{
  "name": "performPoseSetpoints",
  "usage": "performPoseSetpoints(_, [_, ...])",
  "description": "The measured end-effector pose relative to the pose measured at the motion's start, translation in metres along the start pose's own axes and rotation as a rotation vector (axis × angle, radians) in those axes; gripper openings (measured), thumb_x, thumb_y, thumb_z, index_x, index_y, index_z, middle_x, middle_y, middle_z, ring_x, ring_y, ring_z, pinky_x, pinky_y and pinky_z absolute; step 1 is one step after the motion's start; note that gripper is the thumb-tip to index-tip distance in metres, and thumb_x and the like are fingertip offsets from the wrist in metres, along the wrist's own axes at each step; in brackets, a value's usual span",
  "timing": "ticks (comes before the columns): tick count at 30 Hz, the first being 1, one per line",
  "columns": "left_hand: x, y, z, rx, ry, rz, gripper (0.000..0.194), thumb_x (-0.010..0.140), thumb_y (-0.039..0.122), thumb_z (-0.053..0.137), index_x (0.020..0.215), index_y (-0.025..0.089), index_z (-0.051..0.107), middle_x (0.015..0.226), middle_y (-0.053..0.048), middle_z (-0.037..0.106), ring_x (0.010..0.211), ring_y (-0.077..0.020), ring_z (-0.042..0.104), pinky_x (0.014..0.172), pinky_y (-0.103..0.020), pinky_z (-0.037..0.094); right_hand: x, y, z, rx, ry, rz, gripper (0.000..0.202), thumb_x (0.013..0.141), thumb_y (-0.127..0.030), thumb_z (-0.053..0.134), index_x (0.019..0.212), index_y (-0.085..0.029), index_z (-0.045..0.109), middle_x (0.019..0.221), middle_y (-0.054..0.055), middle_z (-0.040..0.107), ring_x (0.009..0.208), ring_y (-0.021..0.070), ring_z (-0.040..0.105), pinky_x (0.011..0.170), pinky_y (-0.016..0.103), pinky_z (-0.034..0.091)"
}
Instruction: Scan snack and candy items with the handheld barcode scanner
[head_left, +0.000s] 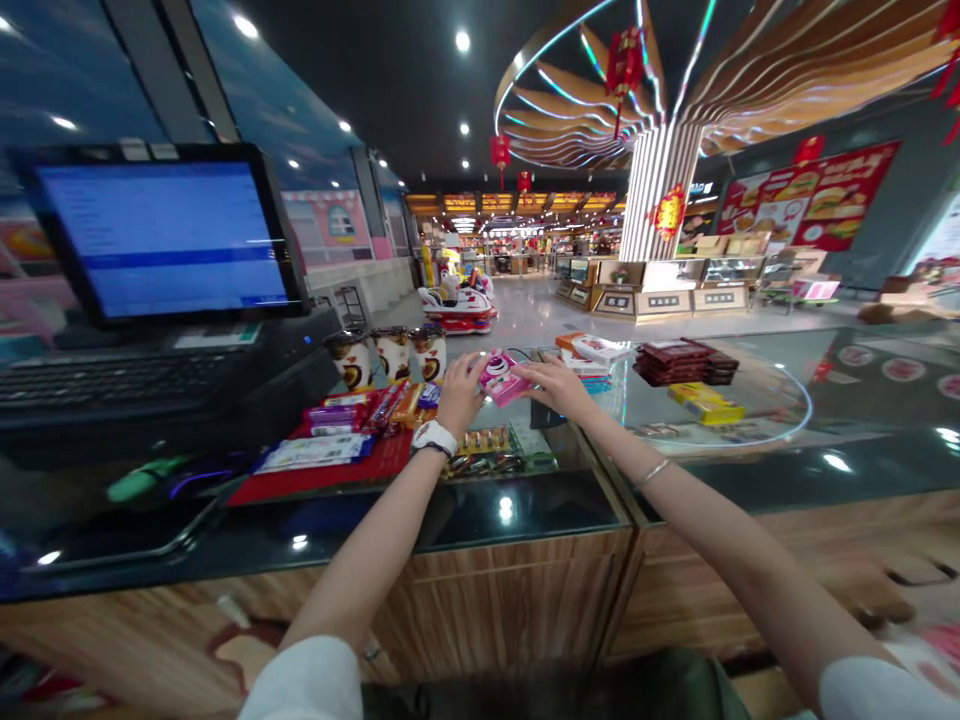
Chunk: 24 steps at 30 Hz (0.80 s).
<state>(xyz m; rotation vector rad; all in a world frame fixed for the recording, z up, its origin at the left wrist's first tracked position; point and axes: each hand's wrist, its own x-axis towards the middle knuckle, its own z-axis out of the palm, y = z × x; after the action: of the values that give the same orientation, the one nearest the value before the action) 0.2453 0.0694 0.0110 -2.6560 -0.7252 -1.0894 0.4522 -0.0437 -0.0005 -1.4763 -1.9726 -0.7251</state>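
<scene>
A small pink box (504,378) with a round dark-and-white picture is held up over the glass counter, between both hands. My left hand (461,388) grips its left side, the fingers closed on it. On its right side, my right hand (559,386) holds it with thumb and fingers. Below and left of the box, wrapped snack bars (386,408) lie on a red mat (289,484). Three patterned cups (391,355) stand behind the bars. White and orange boxes (592,349) lie just beyond my right hand.
At the left stand a monitor (161,240), a keyboard (112,378) and a green-lit mouse (146,480). Dark red packets (679,361) and a yellow box (706,403) lie on the glass to the right. The counter's dark front edge (517,512) runs below my forearms.
</scene>
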Motion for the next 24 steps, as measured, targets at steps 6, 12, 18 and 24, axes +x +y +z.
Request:
performPoseSetpoints(6, [-0.003,-0.006,0.000,0.045,0.010,0.046,0.061,0.084,0.013,0.059,0.143,0.027,0.053,0.132,-0.007,0.063,0.131,-0.0270,0.051,0.121,-0.047,0.029,-0.010,0.004,0.010,0.132,0.117,-0.009,0.047,0.092,-0.037,0.066,0.138,-0.028,0.058,0.124,0.008,0.072,0.114,0.0260,0.068,0.110,0.051,0.045])
performPoseSetpoints(12, [-0.006,0.003,-0.006,0.118,0.067,0.022,0.055,0.085,0.020,0.066,0.138,0.031,0.058,0.128,-0.008,0.064,0.121,-0.0283,0.057,0.120,-0.052,0.029,-0.014,-0.010,-0.006,0.120,0.120,0.030,0.061,0.089,-0.038,0.067,0.146,-0.028,0.048,0.150,0.011,0.051,0.136,0.0306,0.050,0.111,0.052,0.043])
performPoseSetpoints(18, [-0.008,0.011,-0.005,0.109,0.118,0.073,0.044,0.084,0.027,0.071,0.127,0.026,0.064,0.134,-0.010,0.061,0.126,-0.0301,0.054,0.120,-0.054,0.029,-0.013,-0.021,-0.007,0.063,0.125,0.021,0.049,0.089,-0.025,0.064,0.137,-0.027,0.056,0.132,0.008,0.065,0.123,0.0273,0.059,0.117,0.054,0.034])
performPoseSetpoints(24, [-0.009,0.016,0.003,0.046,0.138,0.170,0.035,0.087,0.023,0.066,0.121,0.025,0.064,0.131,-0.009,0.063,0.125,-0.0271,0.056,0.120,-0.054,0.030,-0.018,-0.012,0.001,0.079,0.169,0.099,0.039,0.089,-0.018,0.060,0.127,-0.025,0.063,0.124,0.008,0.071,0.118,0.0263,0.064,0.117,0.056,0.032])
